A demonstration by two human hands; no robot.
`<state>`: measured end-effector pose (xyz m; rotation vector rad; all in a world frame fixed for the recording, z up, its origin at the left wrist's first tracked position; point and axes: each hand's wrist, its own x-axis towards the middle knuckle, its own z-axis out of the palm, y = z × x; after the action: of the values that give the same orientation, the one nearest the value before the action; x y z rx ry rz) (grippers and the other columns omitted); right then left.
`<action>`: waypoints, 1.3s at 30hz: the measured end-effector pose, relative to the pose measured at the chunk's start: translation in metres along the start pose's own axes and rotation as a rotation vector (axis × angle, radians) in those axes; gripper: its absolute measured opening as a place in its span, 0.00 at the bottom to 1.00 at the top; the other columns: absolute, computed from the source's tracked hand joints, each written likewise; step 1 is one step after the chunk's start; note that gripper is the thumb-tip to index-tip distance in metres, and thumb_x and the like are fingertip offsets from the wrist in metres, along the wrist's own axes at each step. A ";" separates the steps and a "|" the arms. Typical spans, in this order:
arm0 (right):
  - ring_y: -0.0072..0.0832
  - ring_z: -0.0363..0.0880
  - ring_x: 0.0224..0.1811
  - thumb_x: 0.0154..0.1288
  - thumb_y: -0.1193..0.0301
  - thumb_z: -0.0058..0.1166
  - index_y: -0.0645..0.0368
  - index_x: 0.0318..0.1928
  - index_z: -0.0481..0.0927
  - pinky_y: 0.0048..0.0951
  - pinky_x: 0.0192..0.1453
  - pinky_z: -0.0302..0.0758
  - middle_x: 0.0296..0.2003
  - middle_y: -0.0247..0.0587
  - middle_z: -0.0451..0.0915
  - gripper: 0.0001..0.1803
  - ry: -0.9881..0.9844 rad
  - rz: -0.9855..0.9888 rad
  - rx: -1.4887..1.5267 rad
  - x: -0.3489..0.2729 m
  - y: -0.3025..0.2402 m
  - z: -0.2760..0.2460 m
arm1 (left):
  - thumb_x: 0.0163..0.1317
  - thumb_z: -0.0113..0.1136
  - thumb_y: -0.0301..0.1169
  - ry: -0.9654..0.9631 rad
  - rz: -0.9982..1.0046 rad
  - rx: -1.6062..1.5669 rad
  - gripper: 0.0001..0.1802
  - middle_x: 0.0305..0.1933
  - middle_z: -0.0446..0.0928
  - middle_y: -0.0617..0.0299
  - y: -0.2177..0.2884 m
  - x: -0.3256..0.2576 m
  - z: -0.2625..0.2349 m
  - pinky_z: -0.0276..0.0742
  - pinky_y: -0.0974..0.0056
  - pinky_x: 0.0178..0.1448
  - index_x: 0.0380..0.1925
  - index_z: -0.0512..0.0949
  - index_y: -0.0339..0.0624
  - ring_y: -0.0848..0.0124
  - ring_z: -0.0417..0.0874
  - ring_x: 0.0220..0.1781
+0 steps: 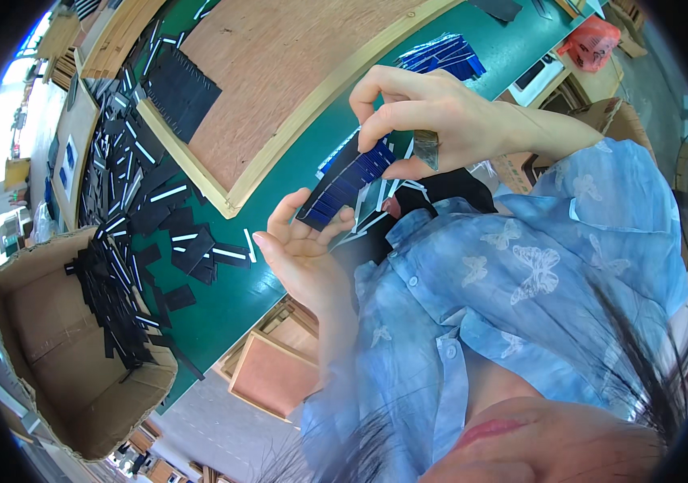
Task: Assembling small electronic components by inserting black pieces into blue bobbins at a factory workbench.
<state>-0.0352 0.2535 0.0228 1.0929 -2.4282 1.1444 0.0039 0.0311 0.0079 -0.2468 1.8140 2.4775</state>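
Head view, thing in hand: You have a stack of dark blue strips [348, 179] held up between both hands, above the green table [280, 169] and close to your chest.
Head view, left hand [304, 249]: It sits under the lower end of the stack, palm up, fingers loosely curled and a little apart, the tips cradling the end rather than clamping it.
Head view, right hand [432, 121]: It comes over the upper end, thumb and forefinger pressed onto the top of the stack in a pinch, the other fingers arched above.
Head view, doing it well: As I judge it, you are squaring the strips up. Keep the lower hand as a flat stop, tap the edges level with the upper fingers, and squeeze lightly, since thin strips like these look easy to crack or let slide.
Head view, table left: Loose black strips [131, 209] lie scattered near a cardboard box [46, 338] that holds more of them.
Head view, table far side: A wooden board [280, 72] lies on the green top, and a second pile of blue pieces [444, 56] rests beyond your right hand, well apart from the stack.
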 end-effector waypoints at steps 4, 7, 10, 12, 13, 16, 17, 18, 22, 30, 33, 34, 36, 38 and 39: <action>0.25 0.68 0.24 0.42 0.73 0.68 0.54 0.39 0.78 0.25 0.27 0.67 0.41 0.37 0.69 0.20 -0.002 0.003 -0.001 0.001 -0.002 0.001 | 0.71 0.26 0.53 -0.005 -0.011 0.017 0.35 0.36 0.78 0.39 -0.001 -0.001 0.001 0.82 0.64 0.32 0.46 0.70 0.27 0.58 0.82 0.29; 0.24 0.68 0.23 0.41 0.74 0.68 0.54 0.39 0.78 0.24 0.27 0.67 0.41 0.37 0.69 0.20 0.000 -0.017 0.000 0.001 -0.001 0.002 | 0.71 0.26 0.52 -0.009 -0.013 0.018 0.35 0.36 0.78 0.39 -0.002 0.000 -0.001 0.82 0.64 0.32 0.46 0.69 0.27 0.58 0.82 0.30; 0.24 0.68 0.24 0.40 0.74 0.69 0.54 0.39 0.77 0.24 0.27 0.67 0.41 0.37 0.70 0.21 -0.007 -0.012 0.001 0.000 -0.002 0.002 | 0.71 0.26 0.52 -0.008 -0.006 0.018 0.35 0.36 0.78 0.39 -0.001 -0.001 -0.003 0.83 0.64 0.33 0.46 0.69 0.27 0.58 0.82 0.30; 0.24 0.69 0.24 0.39 0.75 0.69 0.54 0.38 0.77 0.24 0.28 0.67 0.41 0.37 0.70 0.21 0.010 -0.009 0.005 -0.001 -0.001 0.004 | 0.71 0.26 0.52 -0.004 -0.008 0.015 0.35 0.36 0.78 0.39 -0.001 -0.001 -0.003 0.83 0.64 0.33 0.46 0.69 0.27 0.58 0.82 0.30; 0.24 0.69 0.24 0.39 0.75 0.69 0.54 0.38 0.77 0.24 0.28 0.67 0.41 0.37 0.70 0.21 0.013 -0.005 0.000 -0.001 -0.004 0.001 | 0.71 0.26 0.52 -0.012 -0.013 0.007 0.35 0.37 0.78 0.39 0.000 -0.001 -0.002 0.83 0.63 0.33 0.46 0.69 0.27 0.58 0.82 0.30; 0.34 0.75 0.38 0.41 0.72 0.70 0.51 0.37 0.75 0.32 0.36 0.72 0.42 0.33 0.69 0.20 -0.037 0.123 0.020 -0.001 -0.011 -0.002 | 0.71 0.26 0.52 -0.019 -0.017 0.006 0.34 0.37 0.78 0.39 0.000 -0.001 -0.002 0.83 0.63 0.33 0.46 0.69 0.27 0.57 0.82 0.30; 0.34 0.75 0.38 0.41 0.72 0.70 0.51 0.37 0.75 0.32 0.36 0.72 0.42 0.33 0.69 0.20 -0.038 0.123 0.017 -0.002 -0.010 -0.001 | 0.71 0.26 0.52 -0.020 -0.016 0.013 0.34 0.37 0.78 0.39 -0.001 -0.001 -0.003 0.83 0.63 0.34 0.46 0.69 0.27 0.57 0.83 0.30; 0.34 0.75 0.38 0.41 0.72 0.70 0.51 0.37 0.75 0.33 0.36 0.72 0.42 0.33 0.69 0.20 -0.041 0.121 0.016 -0.002 -0.010 0.000 | 0.71 0.26 0.52 -0.016 -0.015 0.013 0.34 0.37 0.78 0.39 -0.001 -0.001 -0.003 0.83 0.63 0.34 0.46 0.69 0.27 0.57 0.83 0.30; 0.34 0.74 0.38 0.41 0.71 0.70 0.50 0.37 0.76 0.32 0.36 0.72 0.42 0.33 0.69 0.20 -0.057 0.112 0.041 0.002 -0.008 0.006 | 0.71 0.26 0.51 -0.001 -0.026 -0.007 0.34 0.36 0.78 0.40 -0.005 -0.001 -0.003 0.83 0.63 0.34 0.46 0.69 0.27 0.58 0.82 0.30; 0.32 0.74 0.39 0.44 0.70 0.67 0.52 0.36 0.79 0.30 0.39 0.72 0.40 0.34 0.69 0.15 -0.056 0.164 0.158 0.004 -0.016 -0.004 | 0.70 0.45 0.36 -0.097 -0.017 0.143 0.16 0.36 0.79 0.49 0.003 -0.006 0.003 0.80 0.67 0.37 0.47 0.70 0.33 0.68 0.82 0.34; 0.31 0.75 0.38 0.44 0.70 0.67 0.52 0.35 0.80 0.30 0.39 0.72 0.39 0.34 0.70 0.14 -0.026 0.174 0.128 0.002 -0.012 -0.002 | 0.68 0.50 0.31 -0.063 -0.010 0.038 0.14 0.35 0.78 0.49 -0.003 -0.003 0.006 0.82 0.70 0.31 0.45 0.71 0.28 0.66 0.83 0.28; 0.31 0.75 0.38 0.44 0.70 0.67 0.52 0.35 0.80 0.30 0.39 0.72 0.39 0.34 0.70 0.14 -0.017 0.188 0.115 0.000 -0.010 0.000 | 0.68 0.50 0.31 -0.044 -0.017 0.046 0.14 0.35 0.78 0.49 -0.004 -0.002 0.005 0.82 0.70 0.31 0.45 0.71 0.28 0.66 0.83 0.28; 0.31 0.76 0.38 0.44 0.69 0.67 0.52 0.34 0.80 0.29 0.38 0.73 0.40 0.34 0.71 0.14 -0.002 0.144 0.137 0.000 -0.009 -0.001 | 0.69 0.49 0.32 -0.012 -0.029 0.073 0.15 0.35 0.78 0.49 0.002 -0.005 0.008 0.83 0.70 0.31 0.46 0.71 0.29 0.66 0.83 0.28; 0.31 0.76 0.37 0.44 0.69 0.67 0.52 0.34 0.80 0.30 0.36 0.73 0.40 0.33 0.71 0.14 0.005 0.147 0.098 -0.001 -0.010 -0.001 | 0.69 0.49 0.32 -0.022 -0.051 0.069 0.15 0.35 0.78 0.49 0.002 -0.005 0.008 0.83 0.70 0.31 0.46 0.71 0.28 0.66 0.83 0.28; 0.31 0.77 0.36 0.43 0.69 0.67 0.52 0.34 0.80 0.30 0.35 0.74 0.40 0.33 0.71 0.14 0.000 0.137 0.069 0.001 -0.012 -0.002 | 0.69 0.48 0.33 -0.012 -0.065 0.064 0.15 0.35 0.78 0.49 0.004 -0.005 0.008 0.83 0.70 0.31 0.46 0.71 0.28 0.66 0.83 0.28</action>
<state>-0.0274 0.2495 0.0311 0.9584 -2.5140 1.2789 0.0078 0.0374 0.0146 -0.2816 1.8458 2.3686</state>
